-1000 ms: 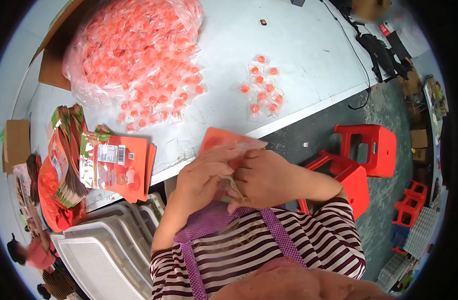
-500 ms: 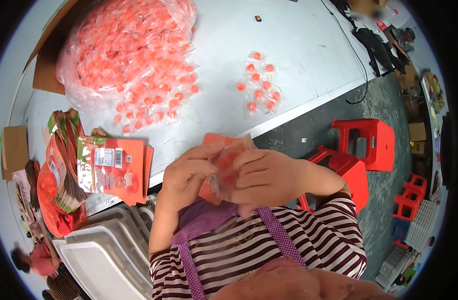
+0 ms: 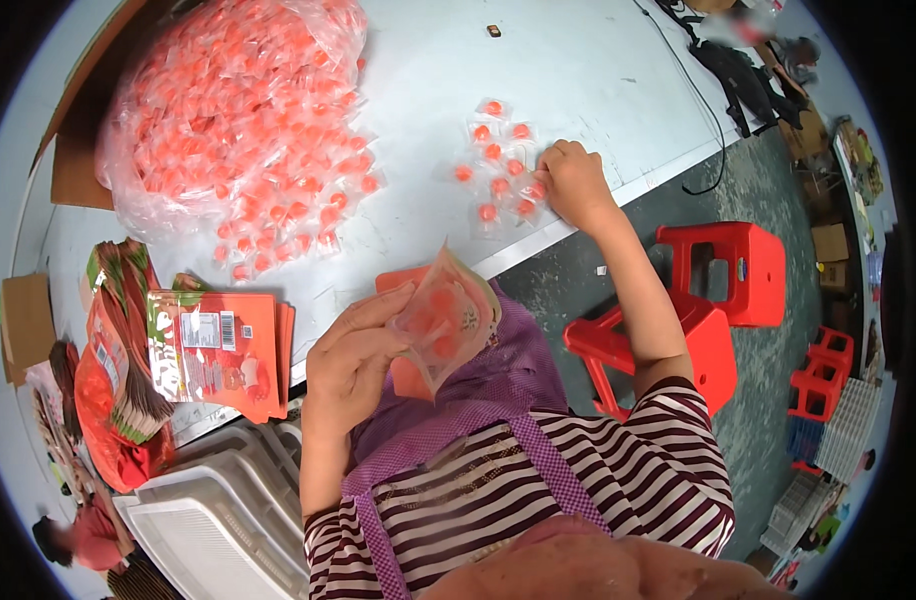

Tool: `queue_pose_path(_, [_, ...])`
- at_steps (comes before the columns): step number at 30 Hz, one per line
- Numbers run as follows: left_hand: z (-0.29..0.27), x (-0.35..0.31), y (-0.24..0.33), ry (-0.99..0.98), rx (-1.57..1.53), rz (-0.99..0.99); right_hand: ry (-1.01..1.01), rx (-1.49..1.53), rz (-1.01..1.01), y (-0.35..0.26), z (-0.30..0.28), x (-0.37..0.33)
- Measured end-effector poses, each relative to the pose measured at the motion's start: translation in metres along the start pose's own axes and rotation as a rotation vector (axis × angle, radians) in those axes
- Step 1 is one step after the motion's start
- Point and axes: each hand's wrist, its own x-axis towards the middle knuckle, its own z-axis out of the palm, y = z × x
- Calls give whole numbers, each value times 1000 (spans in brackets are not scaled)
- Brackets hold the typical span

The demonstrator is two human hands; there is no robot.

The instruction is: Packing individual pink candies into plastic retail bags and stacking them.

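Observation:
My left hand (image 3: 353, 355) grips an orange-red pouch (image 3: 418, 378) over my lap, its mouth spread apart and turned up. Inside its clear-looking lining, several red round pieces (image 3: 443, 325) show. My right arm stretches out to the table edge. There my right hand (image 3: 575, 185) has its fingers curled, the tips down at the right side of a small group of red candies in clear sachets (image 3: 499, 186). A wrapped candy (image 3: 538, 189) shows right at those fingertips; the thumb is partly hidden.
A large clear bag of wrapped red candies (image 3: 238, 110) spills over the table at the left. Flat printed pouches (image 3: 213, 350) lie stacked beside a red bag (image 3: 113, 390). White plastic trays (image 3: 208, 520) stand below the table edge; red stools (image 3: 723, 270) are on the right.
My right hand has left the pouch and moved up and right to the small group of candies. The pouch stays in my left hand, its mouth now wider apart.

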Motion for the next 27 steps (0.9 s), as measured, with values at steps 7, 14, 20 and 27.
queue_pose_path(7, [-4, -1, 9, -1, 66, 12, 357, 129, -11, 39, -31, 5])
queue_pose_path(14, [-4, -1, 14, 36, 133, -8, 516, 221, 220, 158, -71, 28])
queue_pose_path(20, [-6, -1, 16, 7, 137, 13, 415, 215, 388, 216, -56, 14])
queue_pose_path(27, [-16, 4, 38, 172, 327, 23, 425, 399, 145, 107, -41, -8])
